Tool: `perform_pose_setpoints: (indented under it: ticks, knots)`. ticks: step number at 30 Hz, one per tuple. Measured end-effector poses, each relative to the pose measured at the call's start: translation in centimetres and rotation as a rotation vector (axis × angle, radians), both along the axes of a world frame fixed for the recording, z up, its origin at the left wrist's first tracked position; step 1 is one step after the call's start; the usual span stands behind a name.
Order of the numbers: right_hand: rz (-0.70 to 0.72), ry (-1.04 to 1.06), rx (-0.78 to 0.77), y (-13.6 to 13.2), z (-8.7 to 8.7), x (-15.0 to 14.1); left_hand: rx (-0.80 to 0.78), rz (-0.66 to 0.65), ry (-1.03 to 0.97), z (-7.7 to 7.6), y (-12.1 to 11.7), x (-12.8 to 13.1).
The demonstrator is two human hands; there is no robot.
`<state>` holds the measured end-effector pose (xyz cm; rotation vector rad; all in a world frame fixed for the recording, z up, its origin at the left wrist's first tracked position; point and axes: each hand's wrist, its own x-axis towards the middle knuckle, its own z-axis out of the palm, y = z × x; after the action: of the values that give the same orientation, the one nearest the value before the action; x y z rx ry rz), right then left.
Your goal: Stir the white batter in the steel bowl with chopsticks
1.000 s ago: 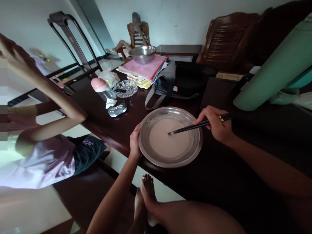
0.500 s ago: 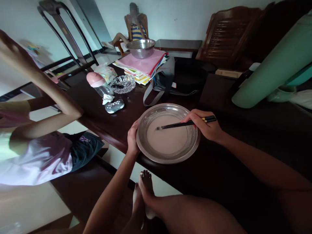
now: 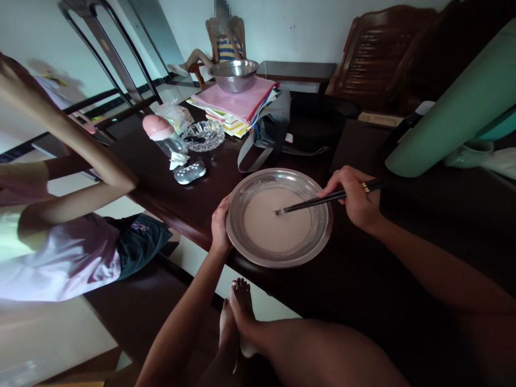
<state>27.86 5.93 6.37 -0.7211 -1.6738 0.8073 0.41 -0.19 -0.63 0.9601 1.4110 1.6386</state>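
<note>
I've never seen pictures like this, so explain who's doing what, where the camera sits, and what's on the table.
No machine here: a camera worn on a person's head looks forward and down at their bare hands. The left hand grips the side of a metal bowl of pale liquid. The right hand holds dark chopsticks, tips at the liquid. Also on the dark table are a pink-capped bottle, a glass dish and a stack of papers bearing a second bowl. Someone else's arm shows at the picture's left.
</note>
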Motion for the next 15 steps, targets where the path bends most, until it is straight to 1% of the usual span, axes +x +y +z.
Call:
perform_pose_setpoints:
  ticks: [2,5,7,10,11,13,15]
  knots:
    - [0.043,-0.012,-0.021,-0.13,0.02,0.04,-0.007,0.003,0.016,-0.07,-0.01,-0.04]
    - [0.157,-0.160,-0.013,-0.23,-0.06,0.00,-0.009,0.005,0.005,-0.19,0.01,-0.05]
    - [0.133,-0.191,0.017,-0.19,-0.10,-0.02,-0.015,0.010,0.003,-0.26,0.02,-0.06]
    - [0.015,-0.083,0.030,-0.21,-0.01,0.07,-0.020,0.015,0.025,-0.40,0.05,-0.14]
    - [0.005,-0.057,0.019,-0.25,0.04,0.08,-0.017,0.015,0.033,-0.45,0.08,-0.18]
    - [0.052,-0.087,0.003,-0.35,0.10,0.05,-0.004,0.013,0.032,-0.54,0.13,-0.24]
    - [0.122,-0.183,0.024,-0.38,0.08,-0.04,0.006,0.003,0.015,-0.57,0.18,-0.25]
